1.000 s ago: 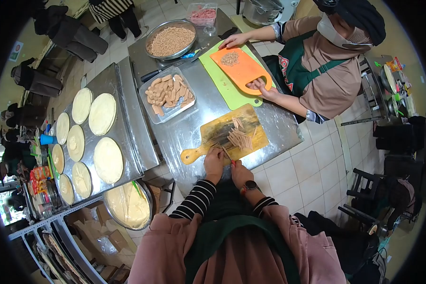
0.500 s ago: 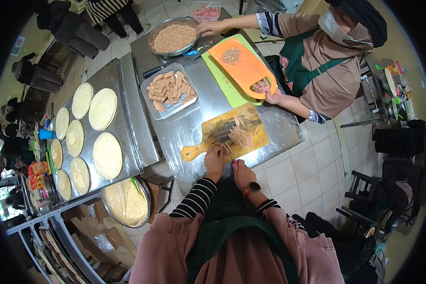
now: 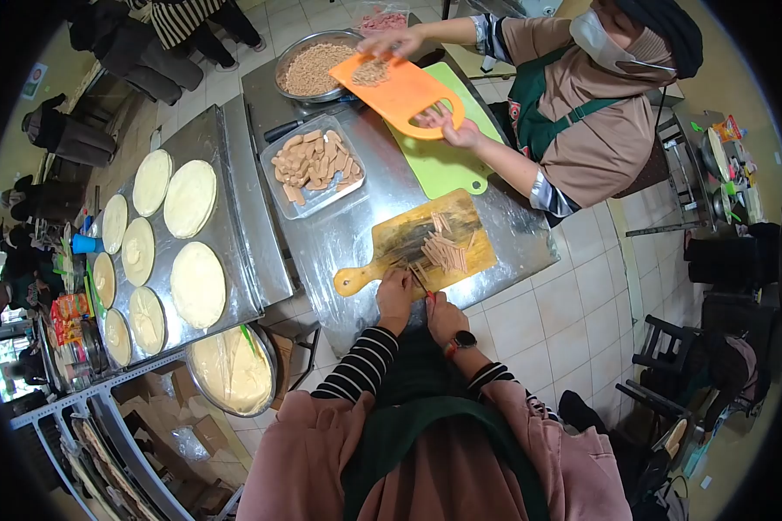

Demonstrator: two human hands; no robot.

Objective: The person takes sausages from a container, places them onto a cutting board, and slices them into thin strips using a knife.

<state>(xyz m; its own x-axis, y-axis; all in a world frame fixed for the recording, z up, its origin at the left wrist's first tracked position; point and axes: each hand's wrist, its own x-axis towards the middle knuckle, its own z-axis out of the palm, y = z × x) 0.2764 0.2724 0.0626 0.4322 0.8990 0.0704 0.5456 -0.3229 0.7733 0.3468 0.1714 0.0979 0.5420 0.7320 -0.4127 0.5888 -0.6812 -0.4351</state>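
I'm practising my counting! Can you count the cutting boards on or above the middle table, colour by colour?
Orange board: 1
Green board: 1
Brown wooden board: 1
Total: 3

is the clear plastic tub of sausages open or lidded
Open: no lid shows on the clear plastic tub, and the heaped sausages lie uncovered.

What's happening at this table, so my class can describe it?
The person's right hand holds a knife at the wooden board, where cut strips lie; the left hand is beside it, its grip unclear. Larger pieces sit in a tub. Opposite, a co-worker holds an orange board of chopped bits, at or over the bowl's edge.
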